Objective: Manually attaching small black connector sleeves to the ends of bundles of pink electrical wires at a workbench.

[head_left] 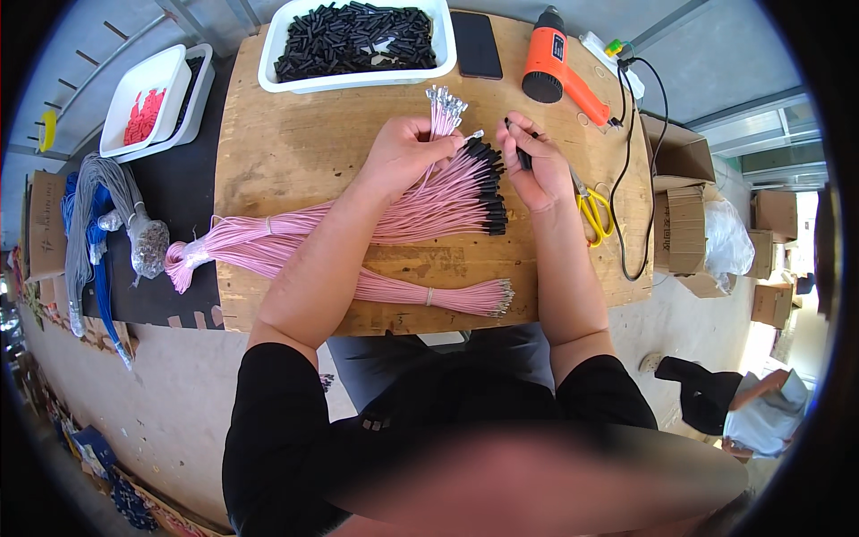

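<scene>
My left hand [407, 154] is closed round a small bunch of pink wires [440, 121] whose bare metal terminals point up and away. One wire end sticks out from its fingertips toward the right. In my right hand [540, 166], bent fingers hold several short black sleeves [524, 157], just right of that wire end. Below my hands a large bundle of pink wires [416, 219] lies on the table, its right-hand ends capped with black sleeves [490, 192]. Nearer me rests another pink wire bundle [438, 295] with bare metal terminals.
A white tub [268, 67] of black sleeves stands at the back beside a dark flat phone-like device [476, 45]. An orange heat gun [555, 67], yellow-handled scissors [592, 215] and a black cable [626, 179] lie right. Left are white trays [170, 98] and grey wires [116, 197].
</scene>
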A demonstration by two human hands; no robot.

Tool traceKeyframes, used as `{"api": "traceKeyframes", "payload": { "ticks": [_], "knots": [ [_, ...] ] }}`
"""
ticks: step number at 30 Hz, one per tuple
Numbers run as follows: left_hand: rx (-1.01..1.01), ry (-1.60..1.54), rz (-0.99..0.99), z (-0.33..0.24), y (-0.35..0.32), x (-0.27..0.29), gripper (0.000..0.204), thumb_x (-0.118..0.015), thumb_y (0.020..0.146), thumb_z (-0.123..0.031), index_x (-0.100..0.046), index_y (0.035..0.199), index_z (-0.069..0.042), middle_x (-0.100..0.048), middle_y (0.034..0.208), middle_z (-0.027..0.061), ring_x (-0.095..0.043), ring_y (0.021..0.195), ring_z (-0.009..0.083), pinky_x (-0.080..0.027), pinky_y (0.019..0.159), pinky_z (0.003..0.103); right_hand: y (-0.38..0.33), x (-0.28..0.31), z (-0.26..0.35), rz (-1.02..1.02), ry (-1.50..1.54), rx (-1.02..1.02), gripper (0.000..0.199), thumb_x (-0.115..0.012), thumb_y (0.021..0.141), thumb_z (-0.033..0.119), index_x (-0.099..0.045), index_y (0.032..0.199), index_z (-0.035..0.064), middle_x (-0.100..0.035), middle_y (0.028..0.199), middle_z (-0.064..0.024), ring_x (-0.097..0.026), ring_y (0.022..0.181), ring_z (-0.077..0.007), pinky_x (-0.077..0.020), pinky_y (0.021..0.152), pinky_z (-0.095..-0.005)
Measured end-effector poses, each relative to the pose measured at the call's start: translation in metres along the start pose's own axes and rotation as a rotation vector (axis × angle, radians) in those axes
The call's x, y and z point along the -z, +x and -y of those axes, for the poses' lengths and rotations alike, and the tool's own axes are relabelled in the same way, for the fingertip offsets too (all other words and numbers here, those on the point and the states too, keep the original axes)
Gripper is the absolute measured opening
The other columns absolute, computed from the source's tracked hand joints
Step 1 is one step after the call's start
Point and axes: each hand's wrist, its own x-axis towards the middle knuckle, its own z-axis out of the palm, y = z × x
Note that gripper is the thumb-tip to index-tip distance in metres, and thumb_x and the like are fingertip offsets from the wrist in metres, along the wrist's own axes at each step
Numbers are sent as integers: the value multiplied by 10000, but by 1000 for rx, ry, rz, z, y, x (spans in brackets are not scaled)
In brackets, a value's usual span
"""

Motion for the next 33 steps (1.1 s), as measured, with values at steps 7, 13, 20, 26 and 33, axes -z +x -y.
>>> {"api": "traceKeyframes", "payload": {
  "ticks": [7, 13, 20, 26, 33],
  "knots": [
    [32, -3, -23, -4, -1, -1, 161, -702, 887, -68, -699, 1012, 33, -669, 818, 37, -587, 681, 86, -468, 628, 223, -8, -1, -5, 223, -285, 98, 181, -663, 903, -28, -666, 1083, -44, -679, 902, -93, -476, 609, -57, -323, 494, -171],
    [-7, -6, 4, -1, -1, 1, 143, -708, 884, -75, -707, 986, 24, -663, 806, 26, -581, 676, 83, -464, 626, 225, -16, -10, -9, 204, -397, 170, 172, -702, 869, -33, -692, 1041, -38, -657, 813, -38, -446, 595, -36, -303, 499, -176],
    [2, 0, 19, 0, -1, 2, 129, -713, 881, -77, -709, 966, 19, -657, 794, 24, -573, 667, 81, -454, 614, 228, -19, -15, -12, 155, -485, 252, 169, -705, 865, -46, -698, 1034, -36, -621, 755, 2, -455, 596, -41, -323, 513, -189],
    [47, -26, 48, 0, 0, 2, 122, -719, 870, -70, -709, 951, 21, -658, 789, 29, -574, 664, 83, -452, 609, 226, -16, -7, -11, 243, -450, 268, 133, -690, 877, -54, -715, 1001, -13, -615, 747, 12, -470, 609, -40, -345, 525, -187],
    [75, -122, 73, -1, 0, 3, 130, -722, 859, -65, -701, 929, 43, -659, 771, 47, -580, 658, 99, -459, 619, 240, -15, -8, -11, 263, -510, 309, 127, -685, 885, -46, -724, 993, 7, -660, 798, 1, -478, 623, -39, -375, 549, -189]
  ]
}}
